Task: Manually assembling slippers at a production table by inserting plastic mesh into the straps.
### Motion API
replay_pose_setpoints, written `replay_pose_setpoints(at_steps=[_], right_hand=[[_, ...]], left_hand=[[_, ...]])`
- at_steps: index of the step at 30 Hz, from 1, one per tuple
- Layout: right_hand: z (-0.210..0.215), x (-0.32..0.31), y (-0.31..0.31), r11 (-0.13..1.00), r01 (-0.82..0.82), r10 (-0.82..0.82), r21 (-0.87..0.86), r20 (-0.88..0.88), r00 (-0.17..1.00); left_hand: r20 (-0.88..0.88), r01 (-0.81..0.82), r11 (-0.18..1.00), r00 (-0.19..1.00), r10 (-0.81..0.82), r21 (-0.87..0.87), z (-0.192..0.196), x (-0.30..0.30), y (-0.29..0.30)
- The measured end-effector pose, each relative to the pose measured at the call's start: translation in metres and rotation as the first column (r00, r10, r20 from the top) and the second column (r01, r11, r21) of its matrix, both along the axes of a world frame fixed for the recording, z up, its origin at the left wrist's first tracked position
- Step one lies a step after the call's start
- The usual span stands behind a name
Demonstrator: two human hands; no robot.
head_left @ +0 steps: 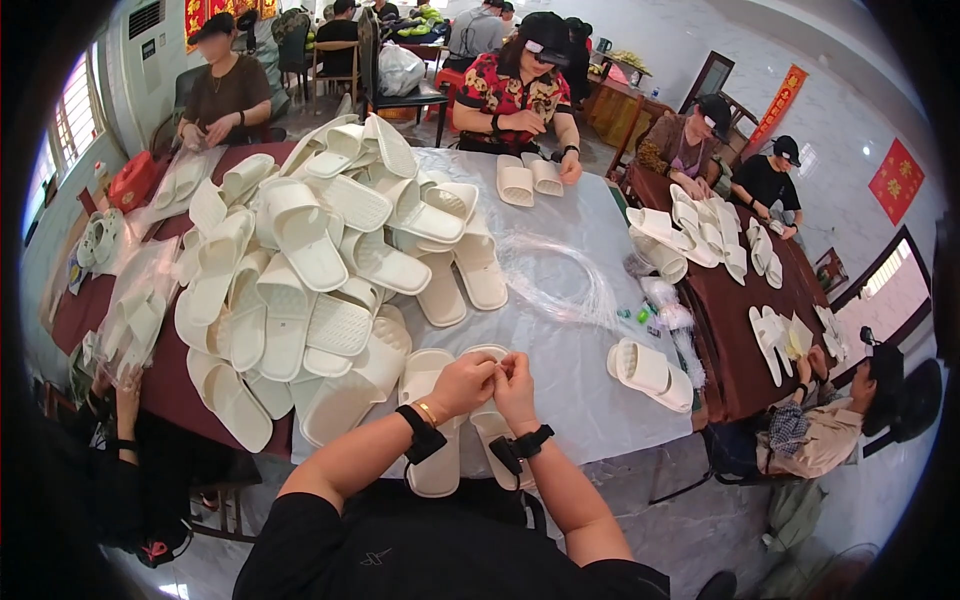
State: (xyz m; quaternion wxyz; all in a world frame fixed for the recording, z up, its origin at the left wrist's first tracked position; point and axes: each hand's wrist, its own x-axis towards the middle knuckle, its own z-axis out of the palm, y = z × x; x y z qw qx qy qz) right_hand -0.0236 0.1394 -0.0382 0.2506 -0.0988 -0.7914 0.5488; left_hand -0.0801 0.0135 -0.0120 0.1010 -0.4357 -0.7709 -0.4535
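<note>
My left hand (464, 386) and my right hand (515, 393) meet fingertip to fingertip near the table's front edge. Both are closed in a pinch; whatever lies between the fingers is too small to make out. Directly beneath them is a pair of cream slippers, a left slipper (434, 474) and a right slipper (489, 428), partly covered by my hands and wrists. Close by on the left rises a large heap of cream slippers (300, 245). A coil of clear plastic strands (603, 300) rests beyond my right hand.
A loose slipper pair (650, 376) lies to the right on the plastic sheet (560, 410). Across the table, a person (520, 95) sits behind another pair (516, 184). More people work at the brown table (735, 370) on the right and along the left side. Bagged slippers (133, 325) lie left.
</note>
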Motion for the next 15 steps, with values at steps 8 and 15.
replay_pose_setpoints(at_steps=[8, 15], right_hand=[[-0.011, 0.002, 0.029, 0.981, 0.150, -0.152, -0.121, -0.006, 0.988], [-0.030, 0.031, 0.053, 0.996, 0.082, -0.073, -0.040, 0.192, 0.979]], left_hand=[[-0.332, -0.223, 0.974, 0.922, 0.197, -0.041, 0.042, 0.015, -0.029], [0.283, 0.154, 0.769, 0.958, 0.036, -0.621, 0.027, 0.061, -0.095]])
